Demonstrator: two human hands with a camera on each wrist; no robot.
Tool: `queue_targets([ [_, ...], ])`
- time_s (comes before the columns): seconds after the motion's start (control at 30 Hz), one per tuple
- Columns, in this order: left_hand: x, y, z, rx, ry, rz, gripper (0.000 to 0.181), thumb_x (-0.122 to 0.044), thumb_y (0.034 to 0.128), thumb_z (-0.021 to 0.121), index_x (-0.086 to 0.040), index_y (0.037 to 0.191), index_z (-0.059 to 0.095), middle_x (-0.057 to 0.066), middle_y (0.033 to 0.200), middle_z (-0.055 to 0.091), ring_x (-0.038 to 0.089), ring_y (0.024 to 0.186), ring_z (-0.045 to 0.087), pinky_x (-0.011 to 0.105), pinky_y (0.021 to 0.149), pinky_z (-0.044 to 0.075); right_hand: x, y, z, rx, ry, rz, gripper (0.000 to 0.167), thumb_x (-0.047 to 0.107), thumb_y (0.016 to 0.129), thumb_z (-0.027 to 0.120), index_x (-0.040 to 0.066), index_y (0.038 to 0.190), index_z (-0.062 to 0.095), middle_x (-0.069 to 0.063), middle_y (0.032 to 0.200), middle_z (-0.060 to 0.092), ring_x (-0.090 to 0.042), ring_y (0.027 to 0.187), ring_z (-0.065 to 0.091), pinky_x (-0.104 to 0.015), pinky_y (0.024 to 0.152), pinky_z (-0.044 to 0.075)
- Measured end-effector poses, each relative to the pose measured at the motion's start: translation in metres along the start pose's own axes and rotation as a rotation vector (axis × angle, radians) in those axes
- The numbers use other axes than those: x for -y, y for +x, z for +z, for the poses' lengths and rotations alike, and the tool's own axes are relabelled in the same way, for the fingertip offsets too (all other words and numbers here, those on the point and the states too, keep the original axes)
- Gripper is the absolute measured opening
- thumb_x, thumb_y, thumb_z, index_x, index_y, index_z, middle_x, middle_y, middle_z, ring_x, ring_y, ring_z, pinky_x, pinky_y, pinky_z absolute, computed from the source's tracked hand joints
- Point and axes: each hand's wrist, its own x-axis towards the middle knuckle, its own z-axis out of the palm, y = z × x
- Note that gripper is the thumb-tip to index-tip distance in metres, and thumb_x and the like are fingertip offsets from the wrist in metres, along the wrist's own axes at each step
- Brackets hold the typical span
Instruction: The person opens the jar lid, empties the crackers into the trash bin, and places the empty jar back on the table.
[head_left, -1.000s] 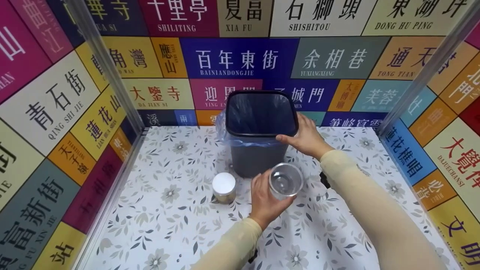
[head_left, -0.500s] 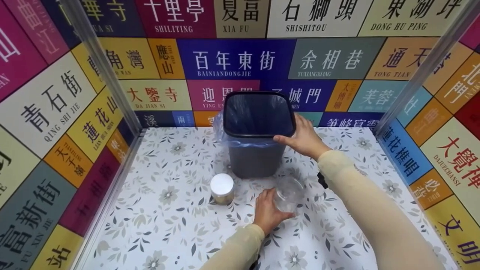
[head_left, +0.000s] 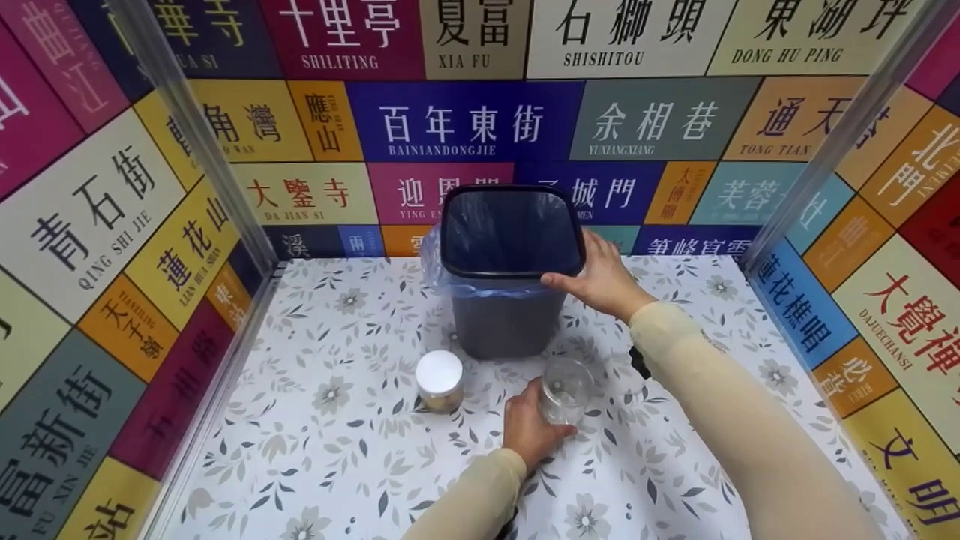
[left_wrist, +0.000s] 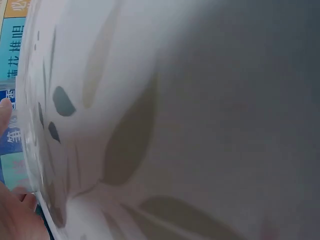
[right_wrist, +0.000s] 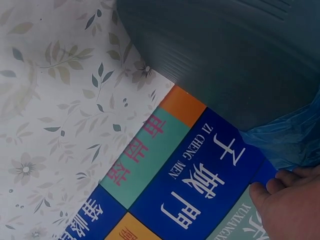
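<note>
In the head view a grey trash can (head_left: 506, 322) with a black rim and a blue bag liner stands at the table's far side. My right hand (head_left: 606, 279) grips its right rim, thumb in front; the right wrist view shows curled fingers (right_wrist: 287, 182) beside the blue liner (right_wrist: 290, 135). Nearer, my left hand (head_left: 531, 427) holds a clear plastic cup (head_left: 568, 390) from its left side, the cup upright and low at the table. Left of that hand stands a small jar (head_left: 440, 397) with a white lid, untouched. The left wrist view catches only part of the hand (left_wrist: 20, 217).
A white tablecloth (head_left: 337, 457) printed with grey leaves and flowers covers the table. Walls of colourful place-name panels (head_left: 465, 120) enclose the back and both sides. Metal posts (head_left: 202, 142) stand at the corners. A faint transparent outline lies right of the cup; its kind is unclear.
My left hand has brought the clear cup down from above the table to its surface, then slightly left. The right hand keeps its grip on the trash can. The head view has shifted a little.
</note>
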Motion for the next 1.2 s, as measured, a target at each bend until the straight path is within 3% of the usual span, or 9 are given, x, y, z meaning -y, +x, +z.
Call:
queue_targets([
  [0.13,0.003,0.000,-0.001,0.023,-0.004,0.016,0.099,-0.036,0.0516,0.097,-0.010,0.137,0.054,0.003,0.121,0.067,0.026,0.109,0.062,0.039,0.100,0.046,0.001,0.001,0.001,-0.010,-0.004,-0.006,0.123,0.079,0.072,0.065,0.007,0.159,0.016,-0.017,0.161,0.020,-0.038,0.146,0.015,-0.059,0.116,0.017],
  [0.4,0.006,-0.002,-0.012,0.149,0.045,-0.036,0.132,-0.049,0.0484,0.097,-0.005,0.154,0.030,0.014,0.145,0.050,0.035,0.128,0.049,0.047,0.111,0.035,0.001,0.001,0.002,-0.003,0.004,-0.002,0.123,0.080,0.071,0.065,0.009,0.159,0.017,-0.017,0.161,0.020,-0.038,0.147,0.014,-0.060,0.116,0.016],
  [0.6,0.003,-0.011,-0.036,0.196,0.125,-0.009,0.129,-0.052,0.0549,0.093,-0.007,0.156,0.027,0.015,0.150,0.044,0.034,0.135,0.042,0.046,0.115,0.028,-0.001,0.002,0.002,-0.015,0.004,-0.018,0.121,0.077,0.073,0.067,0.007,0.158,0.018,-0.018,0.161,0.021,-0.039,0.146,0.015,-0.059,0.116,0.015],
  [0.73,0.004,-0.022,-0.071,0.128,0.226,0.127,0.111,-0.053,0.0636,0.087,-0.007,0.151,0.036,0.011,0.146,0.049,0.030,0.132,0.046,0.046,0.113,0.030,-0.001,0.002,0.001,-0.003,0.013,-0.015,0.121,0.077,0.073,0.067,0.006,0.158,0.017,-0.019,0.161,0.019,-0.040,0.146,0.014,-0.059,0.117,0.014],
  [0.87,0.018,-0.026,-0.116,-0.078,0.247,0.240,0.086,-0.044,0.0700,0.084,-0.008,0.140,0.050,0.007,0.133,0.058,0.028,0.121,0.053,0.048,0.106,0.038,0.000,0.001,0.001,0.008,0.018,-0.009,0.122,0.077,0.073,0.066,0.006,0.158,0.016,-0.019,0.161,0.019,-0.040,0.147,0.013,-0.059,0.117,0.013],
  [0.93,0.031,-0.024,-0.138,-0.204,0.217,0.213,0.077,-0.032,0.0695,0.084,-0.007,0.135,0.053,0.008,0.127,0.060,0.028,0.117,0.055,0.048,0.104,0.040,0.000,0.002,0.001,0.010,0.017,-0.012,0.122,0.078,0.073,0.066,0.006,0.158,0.016,-0.019,0.161,0.019,-0.040,0.147,0.012,-0.059,0.117,0.012],
  [1.07,0.065,-0.016,-0.173,-0.365,0.137,0.017,0.079,-0.013,0.0641,0.083,-0.004,0.136,0.051,0.014,0.128,0.058,0.033,0.117,0.053,0.048,0.104,0.038,-0.001,0.003,0.001,0.008,0.012,-0.016,0.121,0.077,0.073,0.066,0.006,0.158,0.017,-0.019,0.161,0.019,-0.040,0.147,0.012,-0.059,0.117,0.012],
  [1.13,0.082,-0.012,-0.184,-0.336,0.119,-0.105,0.085,-0.012,0.0631,0.082,-0.003,0.140,0.047,0.017,0.133,0.055,0.037,0.120,0.051,0.050,0.105,0.037,-0.001,0.003,0.001,0.010,0.016,-0.016,0.121,0.077,0.073,0.066,0.007,0.158,0.016,-0.019,0.161,0.019,-0.040,0.147,0.012,-0.059,0.117,0.011],
  [1.2,0.097,-0.009,-0.191,-0.244,0.111,-0.194,0.095,-0.018,0.0614,0.085,-0.001,0.145,0.042,0.020,0.137,0.053,0.041,0.122,0.050,0.052,0.106,0.037,-0.001,0.003,0.002,0.008,0.015,-0.021,0.121,0.077,0.074,0.066,0.006,0.158,0.017,-0.019,0.161,0.019,-0.040,0.147,0.012,-0.059,0.117,0.011],
])
